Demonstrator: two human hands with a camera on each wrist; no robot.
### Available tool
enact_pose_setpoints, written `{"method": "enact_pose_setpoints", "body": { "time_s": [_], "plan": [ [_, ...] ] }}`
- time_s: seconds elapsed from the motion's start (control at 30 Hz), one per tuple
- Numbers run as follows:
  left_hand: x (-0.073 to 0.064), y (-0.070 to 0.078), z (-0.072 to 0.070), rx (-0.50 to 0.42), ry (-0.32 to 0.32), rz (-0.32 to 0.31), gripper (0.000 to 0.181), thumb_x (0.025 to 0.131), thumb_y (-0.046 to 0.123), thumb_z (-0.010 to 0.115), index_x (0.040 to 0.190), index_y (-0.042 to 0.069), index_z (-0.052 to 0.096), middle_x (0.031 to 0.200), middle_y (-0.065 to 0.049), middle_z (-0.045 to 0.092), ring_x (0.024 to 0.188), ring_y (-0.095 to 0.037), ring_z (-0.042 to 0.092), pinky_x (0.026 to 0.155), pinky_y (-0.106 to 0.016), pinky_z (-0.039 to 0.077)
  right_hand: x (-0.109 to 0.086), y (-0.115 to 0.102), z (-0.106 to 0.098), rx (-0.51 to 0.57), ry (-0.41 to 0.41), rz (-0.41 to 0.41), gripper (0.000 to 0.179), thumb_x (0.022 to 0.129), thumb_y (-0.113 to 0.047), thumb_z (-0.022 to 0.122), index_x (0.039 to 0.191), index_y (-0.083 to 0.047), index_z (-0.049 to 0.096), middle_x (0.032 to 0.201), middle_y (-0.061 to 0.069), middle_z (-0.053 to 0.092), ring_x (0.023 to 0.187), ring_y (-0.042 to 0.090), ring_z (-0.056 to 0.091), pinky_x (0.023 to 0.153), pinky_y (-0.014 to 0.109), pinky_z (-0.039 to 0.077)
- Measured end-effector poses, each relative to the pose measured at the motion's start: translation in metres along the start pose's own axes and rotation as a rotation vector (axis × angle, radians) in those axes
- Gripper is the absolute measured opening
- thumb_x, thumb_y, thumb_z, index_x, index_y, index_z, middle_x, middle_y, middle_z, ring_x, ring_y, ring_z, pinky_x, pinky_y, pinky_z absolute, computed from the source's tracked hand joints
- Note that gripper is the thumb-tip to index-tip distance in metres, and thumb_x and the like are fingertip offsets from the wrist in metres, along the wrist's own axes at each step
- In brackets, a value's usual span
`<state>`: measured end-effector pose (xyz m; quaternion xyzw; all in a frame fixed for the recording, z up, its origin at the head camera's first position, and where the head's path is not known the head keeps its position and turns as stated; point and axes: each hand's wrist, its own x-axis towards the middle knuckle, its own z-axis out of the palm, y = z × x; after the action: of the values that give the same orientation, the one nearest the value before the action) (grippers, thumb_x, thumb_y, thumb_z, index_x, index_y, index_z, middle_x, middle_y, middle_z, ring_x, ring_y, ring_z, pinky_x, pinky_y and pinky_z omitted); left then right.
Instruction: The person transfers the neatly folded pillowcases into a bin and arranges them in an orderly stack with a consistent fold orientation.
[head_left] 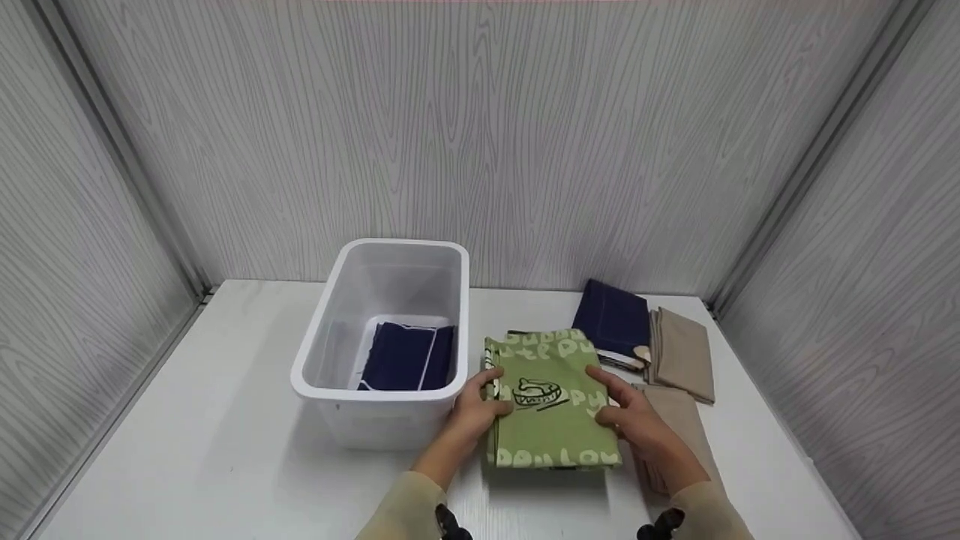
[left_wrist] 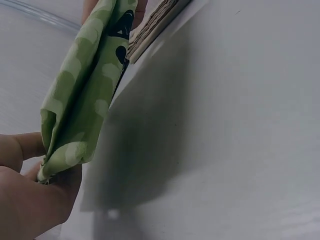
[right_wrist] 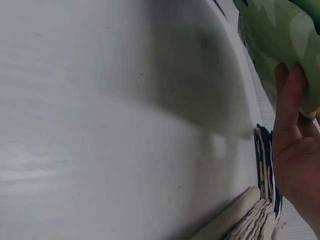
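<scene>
1. The folded green cotton-looking cloth with pale lettering and a black line drawing (head_left: 551,431) is at the lower centre of the frame, held above the white tabletop (head_left: 225,465)
2. The left hand (head_left: 472,409) pinches its left edge narrowly; the right hand (head_left: 636,420) grips the right edge, fingers reaching underneath
3. It should be light, soft and floppy, neither fragile nor very slippery, though its layers could slide or sag open
4. Best hold: both side edges, thumbs above, fingers below, all layers caught together
5. Left of it stands the white rectangular plastic bin (head_left: 379,394), with folded navy cloth (head_left: 401,352) inside
</scene>
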<state>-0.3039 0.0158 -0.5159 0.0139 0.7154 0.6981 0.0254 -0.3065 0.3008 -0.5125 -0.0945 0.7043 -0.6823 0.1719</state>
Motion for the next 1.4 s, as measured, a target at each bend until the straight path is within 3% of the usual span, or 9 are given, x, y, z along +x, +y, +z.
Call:
{"method": "enact_pose_setpoints", "body": {
  "time_s": [0.23, 0.43, 0.57, 0.73, 0.87, 1.03, 1.23, 1.3, 1.4],
  "plan": [
    [0.0, 0.01, 0.003, -0.003, -0.014, 0.026, 0.067, 0.074, -0.01, 0.068, 0.139, -0.004, 0.052, 0.146, -0.024, 0.047, 0.139, -0.039, 0.038, 0.11, -0.047, 0.039, -0.004, -0.009, -0.004, -0.006, 0.019, 0.002, 0.081, 0.086, 0.009, 0.057, 0.157, -0.021, 0.032, 0.141, 0.015, 0.045, 0.084, 0.019, 0.066, 0.062, 0.03, 0.056],
    [-0.001, 0.02, 0.01, 0.046, -0.019, 0.032, 0.067, 0.076, -0.011, 0.067, 0.14, -0.004, 0.051, 0.147, -0.023, 0.047, 0.141, -0.038, 0.035, 0.114, -0.048, 0.034, -0.008, -0.018, -0.011, -0.051, 0.025, 0.009, 0.079, 0.088, 0.006, 0.058, 0.157, -0.022, 0.033, 0.145, 0.014, 0.043, 0.081, 0.016, 0.065, 0.06, 0.028, 0.054],
    [-0.001, 0.027, 0.014, 0.144, -0.009, 0.042, 0.066, 0.075, -0.009, 0.067, 0.139, -0.003, 0.053, 0.142, -0.024, 0.047, 0.136, -0.038, 0.041, 0.114, -0.048, 0.035, -0.012, -0.026, -0.013, -0.101, 0.02, -0.001, 0.079, 0.088, 0.007, 0.057, 0.157, -0.02, 0.031, 0.145, 0.017, 0.043, 0.078, 0.016, 0.065, 0.061, 0.028, 0.054],
    [0.001, 0.035, 0.017, 0.315, -0.011, 0.089, 0.065, 0.071, -0.007, 0.069, 0.135, -0.004, 0.058, 0.132, -0.026, 0.051, 0.125, -0.037, 0.049, 0.107, -0.047, 0.042, -0.015, -0.034, -0.011, -0.239, 0.001, -0.046, 0.081, 0.085, 0.008, 0.058, 0.157, -0.015, 0.03, 0.148, 0.021, 0.041, 0.073, 0.015, 0.06, 0.056, 0.025, 0.048],
    [0.001, 0.04, 0.018, 0.359, -0.025, 0.08, 0.065, 0.069, -0.008, 0.068, 0.134, -0.004, 0.058, 0.131, -0.026, 0.052, 0.123, -0.035, 0.05, 0.104, -0.046, 0.044, -0.017, -0.038, -0.01, -0.321, 0.001, -0.092, 0.08, 0.084, 0.01, 0.057, 0.157, -0.013, 0.032, 0.157, 0.017, 0.032, 0.073, 0.015, 0.054, 0.055, 0.025, 0.044],
    [0.002, 0.049, 0.019, 0.368, -0.035, 0.063, 0.065, 0.071, -0.008, 0.068, 0.135, -0.003, 0.058, 0.131, -0.025, 0.051, 0.121, -0.033, 0.051, 0.102, -0.045, 0.045, -0.019, -0.041, -0.012, -0.3, 0.026, -0.108, 0.079, 0.084, 0.01, 0.057, 0.156, -0.015, 0.034, 0.16, 0.012, 0.029, 0.079, 0.016, 0.055, 0.057, 0.025, 0.045],
    [0.002, 0.062, 0.021, 0.373, -0.042, 0.074, 0.067, 0.072, -0.009, 0.066, 0.137, -0.003, 0.056, 0.134, -0.025, 0.05, 0.122, -0.033, 0.05, 0.102, -0.044, 0.046, -0.021, -0.049, -0.015, -0.252, 0.017, -0.118, 0.081, 0.086, 0.012, 0.055, 0.156, -0.02, 0.033, 0.159, 0.006, 0.026, 0.072, 0.015, 0.046, 0.055, 0.025, 0.041],
    [0.001, 0.067, 0.021, 0.379, -0.047, 0.075, 0.066, 0.073, -0.009, 0.066, 0.138, -0.003, 0.055, 0.135, -0.025, 0.049, 0.125, -0.033, 0.049, 0.102, -0.044, 0.045, -0.021, -0.052, -0.016, -0.247, 0.013, -0.123, 0.082, 0.085, 0.013, 0.054, 0.157, -0.021, 0.032, 0.16, 0.007, 0.025, 0.073, 0.016, 0.047, 0.054, 0.025, 0.041],
    [0.001, 0.074, 0.021, 0.399, -0.051, 0.086, 0.064, 0.075, -0.008, 0.067, 0.137, -0.003, 0.056, 0.135, -0.025, 0.049, 0.125, -0.034, 0.049, 0.101, -0.044, 0.046, -0.022, -0.058, -0.017, -0.241, 0.021, -0.128, 0.082, 0.084, 0.013, 0.054, 0.157, -0.02, 0.032, 0.149, 0.015, 0.035, 0.073, 0.016, 0.047, 0.053, 0.024, 0.04]
  ]
}}
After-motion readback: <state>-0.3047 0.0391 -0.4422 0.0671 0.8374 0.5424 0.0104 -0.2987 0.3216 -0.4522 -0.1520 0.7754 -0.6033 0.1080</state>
